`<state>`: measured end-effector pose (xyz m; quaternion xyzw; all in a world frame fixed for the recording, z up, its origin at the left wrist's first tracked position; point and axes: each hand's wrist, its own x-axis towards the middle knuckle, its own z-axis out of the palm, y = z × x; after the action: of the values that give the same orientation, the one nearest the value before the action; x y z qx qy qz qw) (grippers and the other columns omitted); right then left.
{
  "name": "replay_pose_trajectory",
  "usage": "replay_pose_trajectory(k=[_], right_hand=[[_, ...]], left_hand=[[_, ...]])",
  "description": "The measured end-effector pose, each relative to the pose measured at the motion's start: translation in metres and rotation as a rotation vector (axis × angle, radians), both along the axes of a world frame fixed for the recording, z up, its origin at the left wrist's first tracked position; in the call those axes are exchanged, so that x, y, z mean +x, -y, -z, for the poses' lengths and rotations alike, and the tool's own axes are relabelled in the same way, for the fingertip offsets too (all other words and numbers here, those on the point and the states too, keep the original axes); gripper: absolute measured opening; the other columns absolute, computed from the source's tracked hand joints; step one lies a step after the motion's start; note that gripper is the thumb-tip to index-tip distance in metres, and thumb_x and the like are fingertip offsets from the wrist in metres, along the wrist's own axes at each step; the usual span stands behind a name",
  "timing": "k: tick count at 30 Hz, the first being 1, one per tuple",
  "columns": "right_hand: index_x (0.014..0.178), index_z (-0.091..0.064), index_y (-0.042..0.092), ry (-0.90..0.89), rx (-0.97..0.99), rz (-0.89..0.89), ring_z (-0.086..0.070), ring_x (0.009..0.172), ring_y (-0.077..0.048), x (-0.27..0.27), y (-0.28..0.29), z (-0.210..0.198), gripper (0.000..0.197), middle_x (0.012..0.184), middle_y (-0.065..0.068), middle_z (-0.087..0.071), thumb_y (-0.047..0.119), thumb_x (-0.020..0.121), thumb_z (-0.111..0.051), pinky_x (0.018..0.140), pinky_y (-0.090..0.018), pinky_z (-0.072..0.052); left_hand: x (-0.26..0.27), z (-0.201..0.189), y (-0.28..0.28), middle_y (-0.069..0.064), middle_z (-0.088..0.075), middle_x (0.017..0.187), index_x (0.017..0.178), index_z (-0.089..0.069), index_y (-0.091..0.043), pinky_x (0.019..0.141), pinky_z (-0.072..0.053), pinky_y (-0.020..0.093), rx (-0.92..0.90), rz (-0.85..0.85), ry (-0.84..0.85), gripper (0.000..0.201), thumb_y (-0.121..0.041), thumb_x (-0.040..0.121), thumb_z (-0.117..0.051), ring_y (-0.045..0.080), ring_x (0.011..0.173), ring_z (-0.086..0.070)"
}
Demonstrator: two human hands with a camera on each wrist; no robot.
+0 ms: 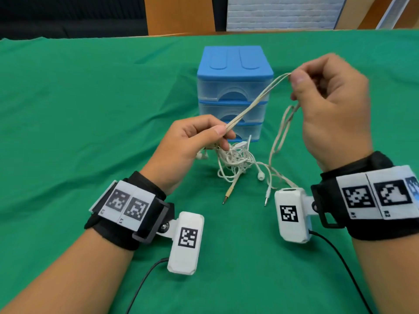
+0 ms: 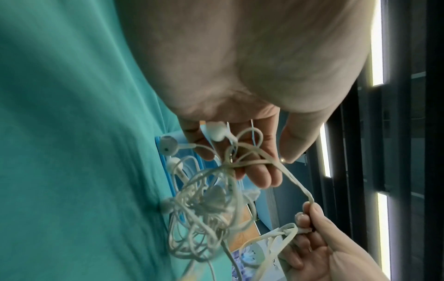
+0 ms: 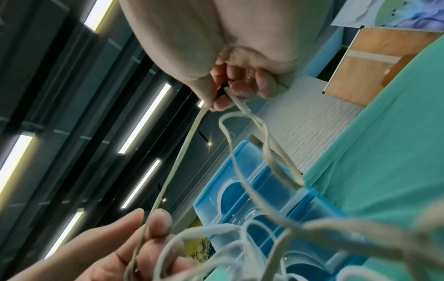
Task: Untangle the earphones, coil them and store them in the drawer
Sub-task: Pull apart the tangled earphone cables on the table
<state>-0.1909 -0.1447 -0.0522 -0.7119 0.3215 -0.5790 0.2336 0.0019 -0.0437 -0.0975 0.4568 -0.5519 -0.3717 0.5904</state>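
While the left hand (image 1: 195, 141) pinches a doubled run of flat cable just above the tangle of earphones (image 1: 235, 162), the right hand (image 1: 328, 105) pinches the same run at its far end, higher and to the right, so the strand stretches taut on a diagonal between the two. Both grips are clenched on cable. Most of the tangle hangs under the left hand and rests on the green tabletop (image 1: 90, 109), just in front of the blue drawer unit (image 1: 233, 91) (all its drawers look closed). A twisted loop dangles below the right hand. Since the knot lies at the left end, I judge the left hand nearer for working it loose.
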Motion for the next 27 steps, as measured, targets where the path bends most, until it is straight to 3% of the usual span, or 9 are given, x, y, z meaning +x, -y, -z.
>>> replay_pose_trajectory(k=[3, 7, 12, 15, 17, 19, 22, 24, 27], right_hand=[[0.092, -0.061, 0.014, 0.096, -0.005, 0.041, -0.053, 0.064, -0.008, -0.005, 0.004, 0.000, 0.008, 0.072, -0.001, -0.059, 0.021, 0.096, -0.057, 0.063, -0.024, -0.043], [0.091, -0.059, 0.017, 0.159, 0.028, 0.035, -0.052, 0.063, -0.007, -0.009, 0.007, 0.003, 0.008, 0.073, -0.004, -0.060, 0.023, 0.095, -0.057, 0.063, -0.024, -0.041], [0.090, -0.064, 0.022, 0.100, 0.045, 0.126, -0.051, 0.066, -0.007, -0.014, 0.010, 0.007, 0.003, 0.085, -0.002, -0.064, 0.021, 0.090, -0.061, 0.065, -0.025, -0.042], [0.098, -0.070, 0.025, -0.022, 0.038, 0.174, -0.043, 0.060, -0.010, -0.015, 0.005, 0.005, 0.029, 0.107, -0.004, -0.065, 0.010, 0.074, -0.064, 0.066, -0.023, -0.041], [0.102, -0.071, 0.021, -0.055, -0.044, 0.071, -0.045, 0.061, -0.010, -0.013, -0.005, 0.000, 0.039, 0.104, -0.001, -0.066, 0.002, 0.070, -0.060, 0.064, -0.020, -0.040], [0.104, -0.073, 0.017, -0.147, -0.073, -0.134, -0.046, 0.058, -0.007, -0.009, -0.015, -0.002, 0.037, 0.087, 0.019, -0.065, -0.002, 0.074, -0.062, 0.059, -0.016, -0.036], [0.115, -0.072, 0.021, -0.451, 0.050, -0.414, -0.052, 0.058, -0.006, 0.001, -0.025, 0.003, 0.036, 0.083, 0.028, -0.066, 0.016, 0.080, -0.073, 0.060, -0.010, -0.038], [0.112, -0.073, 0.023, -0.545, 0.090, -0.480, -0.051, 0.057, -0.011, 0.005, -0.027, 0.007, 0.029, 0.082, 0.019, -0.068, 0.025, 0.083, -0.077, 0.055, -0.018, -0.040], [0.090, -0.074, 0.023, -0.562, 0.098, -0.489, -0.046, 0.056, -0.025, 0.007, -0.026, 0.007, 0.008, 0.068, 0.000, -0.064, 0.029, 0.086, -0.077, 0.052, -0.036, -0.038]], left_hand=[[-0.001, -0.001, -0.001, 0.005, -0.074, 0.090, 0.088, -0.070, -0.006, 0.081, -0.049, 0.028, 0.008, 0.053, 0.004, 0.019, -0.012, 0.095, -0.053, 0.018, 0.079, -0.065], [-0.001, 0.000, -0.002, 0.002, -0.072, 0.084, 0.093, -0.070, -0.002, 0.080, -0.049, 0.022, -0.008, 0.055, 0.035, 0.012, -0.006, 0.090, -0.058, 0.013, 0.079, -0.066], [-0.003, 0.001, -0.004, 0.004, -0.073, 0.087, 0.088, -0.074, -0.016, 0.075, -0.051, 0.021, -0.035, 0.037, 0.038, 0.015, -0.003, 0.089, -0.066, 0.009, 0.074, -0.063], [-0.004, 0.000, -0.005, 0.007, -0.074, 0.088, 0.085, -0.076, -0.020, 0.073, -0.051, 0.021, -0.054, -0.001, 0.038, 0.018, -0.004, 0.089, -0.068, 0.009, 0.072, -0.062], [-0.004, -0.002, -0.005, 0.006, -0.074, 0.087, 0.088, -0.076, -0.015, 0.073, -0.051, 0.022, -0.058, -0.031, 0.051, 0.013, -0.004, 0.089, -0.069, 0.009, 0.070, -0.061], [-0.005, -0.002, -0.005, 0.008, -0.075, 0.086, 0.090, -0.077, -0.013, 0.072, -0.052, 0.023, -0.068, -0.052, 0.052, 0.010, -0.006, 0.089, -0.069, 0.009, 0.069, -0.061], [-0.006, -0.003, -0.005, 0.020, -0.075, 0.090, 0.091, -0.078, -0.014, 0.072, -0.052, 0.026, -0.104, -0.066, 0.044, 0.010, -0.008, 0.087, -0.071, 0.011, 0.070, -0.061], [-0.006, -0.003, -0.005, 0.019, -0.074, 0.087, 0.092, -0.077, -0.010, 0.071, -0.052, 0.027, -0.117, -0.075, 0.024, 0.007, -0.009, 0.086, -0.072, 0.014, 0.071, -0.061], [-0.006, -0.004, -0.004, 0.013, -0.073, 0.081, 0.093, -0.072, -0.006, 0.072, -0.053, 0.028, -0.123, -0.090, 0.007, 0.010, -0.012, 0.085, -0.074, 0.017, 0.071, -0.064]])
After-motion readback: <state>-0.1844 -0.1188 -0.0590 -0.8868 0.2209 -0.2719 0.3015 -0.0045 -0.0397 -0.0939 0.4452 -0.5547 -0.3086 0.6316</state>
